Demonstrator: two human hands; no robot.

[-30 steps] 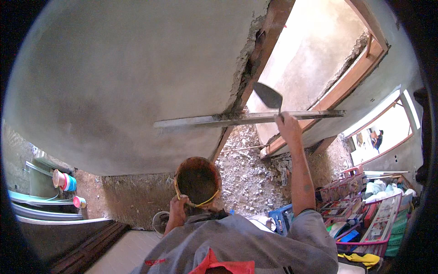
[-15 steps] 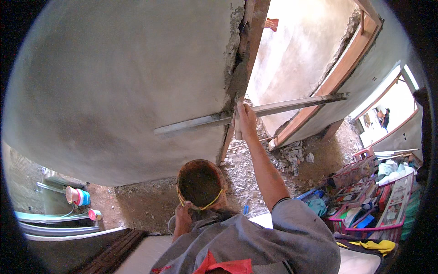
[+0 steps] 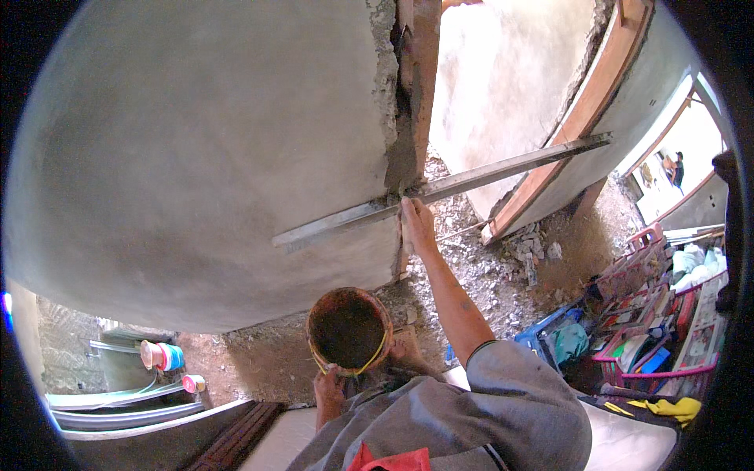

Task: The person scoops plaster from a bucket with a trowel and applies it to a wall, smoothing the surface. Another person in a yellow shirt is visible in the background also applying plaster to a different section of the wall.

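Observation:
My right hand (image 3: pixel 419 226) is wrapped around the handle of a trowel (image 3: pixel 406 242). Its blade points up along the plastered wall's rough edge, beside the wooden door frame (image 3: pixel 425 78); dark mortar there makes the blade's outline hard to tell. Just above my knuckles, a long metal straightedge (image 3: pixel 503 174) runs from the wall face across the doorway. Below and to the left, my left hand (image 3: pixel 328 394) grips the near rim of a bucket (image 3: pixel 350 291), by its yellow handle. Dark grey mortar lies inside the bucket.
Rubble (image 3: pixel 463 271) covers the ground by the doorway. Pink crates (image 3: pixel 658 377) full of items stand at right, near a blue container (image 3: pixel 538 336). Pipes (image 3: pixel 129 414) and coloured rolls (image 3: pixel 162 357) lie at left. A person (image 3: pixel 678 169) shows through the far opening.
My right hand and the trowel have moved down along the wall edge, closer below the straightedge. The view has shifted a little. My left hand still holds the bucket.

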